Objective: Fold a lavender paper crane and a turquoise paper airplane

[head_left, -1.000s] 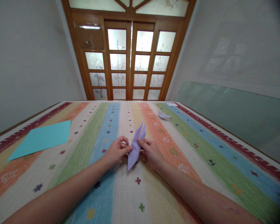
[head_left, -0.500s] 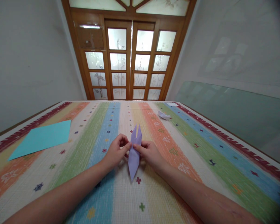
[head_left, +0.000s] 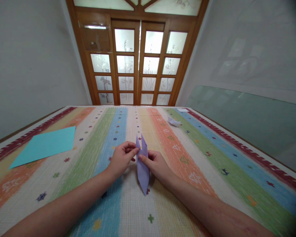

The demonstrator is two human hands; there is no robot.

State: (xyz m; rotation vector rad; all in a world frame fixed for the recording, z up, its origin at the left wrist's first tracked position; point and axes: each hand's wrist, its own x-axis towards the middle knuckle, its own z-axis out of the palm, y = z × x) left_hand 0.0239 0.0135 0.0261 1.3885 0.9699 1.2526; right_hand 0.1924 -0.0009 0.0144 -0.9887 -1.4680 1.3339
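Note:
A folded purple origami paper [head_left: 143, 171] is held between my two hands over the middle of the striped tablecloth. Two narrow points stick up at its far end, and the near end tapers to one point. My left hand [head_left: 123, 156] pinches its left edge near the base of the points, thumb in front. From the right, my right hand [head_left: 158, 163] grips it with the thumb pressed on its face; the other fingers are mostly hidden behind the paper.
At the left lies a flat turquoise sheet [head_left: 45, 144] on the tablecloth [head_left: 88, 158]. A small folded pale paper piece [head_left: 174, 121] rests farther back on the right. Near the far right edge is a white slip [head_left: 182, 110]. Beyond the table stand wooden doors [head_left: 138, 65] with frosted panes.
The purple paper has turned: its far points shift left and its near tip swings right. Its left point now looks narrower. Both hands stay on it, with small finger shifts.

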